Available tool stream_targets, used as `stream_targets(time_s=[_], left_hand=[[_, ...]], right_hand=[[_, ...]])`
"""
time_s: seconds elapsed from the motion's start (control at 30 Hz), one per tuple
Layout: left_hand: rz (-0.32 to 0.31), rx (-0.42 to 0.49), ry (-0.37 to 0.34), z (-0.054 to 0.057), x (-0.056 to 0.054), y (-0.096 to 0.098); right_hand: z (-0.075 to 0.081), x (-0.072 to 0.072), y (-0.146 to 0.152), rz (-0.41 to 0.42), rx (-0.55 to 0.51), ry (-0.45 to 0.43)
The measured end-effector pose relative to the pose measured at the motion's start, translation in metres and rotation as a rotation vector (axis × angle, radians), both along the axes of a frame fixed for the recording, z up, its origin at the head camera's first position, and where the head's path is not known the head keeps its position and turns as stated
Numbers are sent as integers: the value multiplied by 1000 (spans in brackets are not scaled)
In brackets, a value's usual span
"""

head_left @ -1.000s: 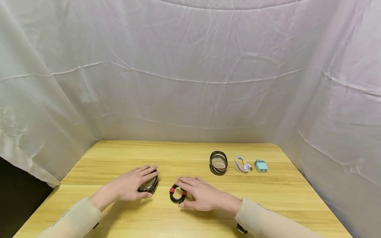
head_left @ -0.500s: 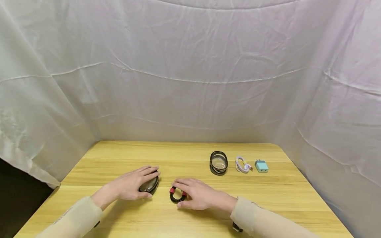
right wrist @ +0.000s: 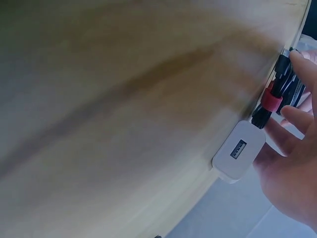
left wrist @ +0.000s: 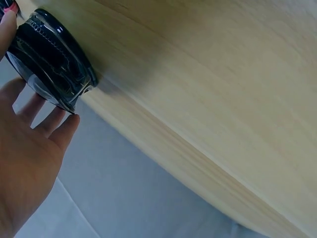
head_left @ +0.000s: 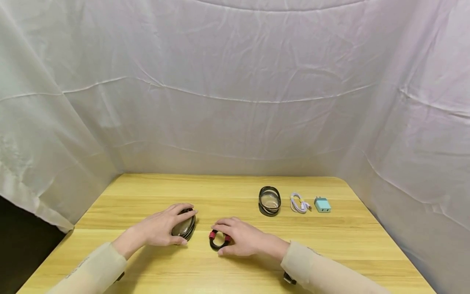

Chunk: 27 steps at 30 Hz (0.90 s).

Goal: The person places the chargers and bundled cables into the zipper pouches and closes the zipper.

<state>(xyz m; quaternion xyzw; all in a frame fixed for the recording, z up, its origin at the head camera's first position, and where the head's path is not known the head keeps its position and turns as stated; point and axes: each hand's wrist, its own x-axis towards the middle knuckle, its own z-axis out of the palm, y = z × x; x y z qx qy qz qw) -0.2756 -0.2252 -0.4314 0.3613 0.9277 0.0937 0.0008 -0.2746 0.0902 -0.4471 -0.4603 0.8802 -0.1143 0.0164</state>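
Observation:
In the head view, my left hand (head_left: pixel 161 225) spans a small clear pouch with black trim (head_left: pixel 185 228), its thumb at the near edge and its fingers over the far side. The left wrist view shows the fingertips against the pouch (left wrist: pixel 52 57). To the right, my right hand (head_left: pixel 244 239) grips a coiled black cable (head_left: pixel 217 247) bound with red straps, index finger and thumb at either side of the ring. In the right wrist view, a white USB charger (right wrist: pixel 240 151) stands beside the cable (right wrist: pixel 282 82), close to the palm; the hand hides it in the head view.
Farther back on the wooden table (head_left: pixel 176 185) stands a second black-trimmed clear container (head_left: pixel 269 201). Right of it lie a coiled white cable (head_left: pixel 300 204) with a yellow tie and a teal charger (head_left: pixel 322 204). Pale curtains (head_left: pixel 227 122) enclose the table at the back and sides.
My right hand has shifted slightly left and its fingers have drawn in around the cable. The left fingers have bent a little more over the pouch. The things at the back are unmoved.

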Motion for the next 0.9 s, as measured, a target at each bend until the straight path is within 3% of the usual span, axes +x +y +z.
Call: stream_targets(time_s=[0.47, 0.73, 0.9], left_hand=[[24, 100, -33, 0, -1, 0], [59, 223, -84, 2, -1, 4], [46, 313, -89, 0, -3, 7]], right_hand=[[1, -7, -3, 27, -14, -61], [5, -7, -8, -26, -53, -78], [4, -8, -8, -50, -114, -91]])
